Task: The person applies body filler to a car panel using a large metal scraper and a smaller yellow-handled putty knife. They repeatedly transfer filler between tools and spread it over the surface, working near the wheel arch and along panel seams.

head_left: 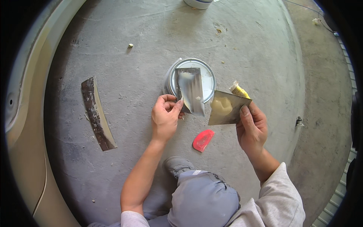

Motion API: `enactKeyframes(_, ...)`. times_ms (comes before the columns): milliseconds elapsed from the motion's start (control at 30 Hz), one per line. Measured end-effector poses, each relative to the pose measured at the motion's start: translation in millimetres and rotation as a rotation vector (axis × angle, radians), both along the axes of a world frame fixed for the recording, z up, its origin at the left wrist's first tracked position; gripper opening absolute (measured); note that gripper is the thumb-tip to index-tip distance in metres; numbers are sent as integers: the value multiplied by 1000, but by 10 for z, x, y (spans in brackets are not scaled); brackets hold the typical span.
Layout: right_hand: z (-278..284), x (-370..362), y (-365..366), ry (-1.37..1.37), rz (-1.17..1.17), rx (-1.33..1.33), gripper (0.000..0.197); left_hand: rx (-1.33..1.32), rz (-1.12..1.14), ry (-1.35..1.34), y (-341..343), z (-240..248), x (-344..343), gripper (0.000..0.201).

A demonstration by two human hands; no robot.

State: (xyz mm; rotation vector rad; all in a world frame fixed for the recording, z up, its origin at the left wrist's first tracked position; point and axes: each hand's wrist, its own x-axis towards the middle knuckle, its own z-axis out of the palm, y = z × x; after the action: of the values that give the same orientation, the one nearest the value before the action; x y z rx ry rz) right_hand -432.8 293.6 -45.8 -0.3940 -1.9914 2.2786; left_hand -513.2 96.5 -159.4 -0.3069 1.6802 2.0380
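Note:
My left hand (166, 115) is closed on the lower left edge of a flat metal putty spreader (192, 89). Pale putty streaks its face, and it overlaps the lid of a round can (207, 77). In my right hand (252, 126), the thumb presses on the right side of a second metal spreader (228, 117). A thick dollop of beige putty (221, 106) sits on that one. The two spreaders are close together but apart. Just beyond the right one a yellow tube (239, 90) with a crusted end shows in part. A red plastic spreader (203, 140) lies on the floor nearer me.
A long, putty-smeared dark strip (99, 115) lies on the concrete floor (124, 75) at left. Beige vehicle bodywork (28, 136) curves along the left edge. Another white container (198, 3) stands at the top. A small metal fitting (299, 122) is far right. My knee (204, 200) is below.

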Motion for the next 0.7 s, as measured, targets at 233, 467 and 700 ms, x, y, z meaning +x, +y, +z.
enactKeyframes(233,-24,28,-99,384,110,631,29,294,-181,-231,-457,324,340,26)
enactKeyframes(467,-323,-99,-758,981,479,819,25,528,223,-99,-463,485,675,36)
enactKeyframes(700,-370,-145,-715,1078,577,831,26,645,340,-229,-745,740,895,43)
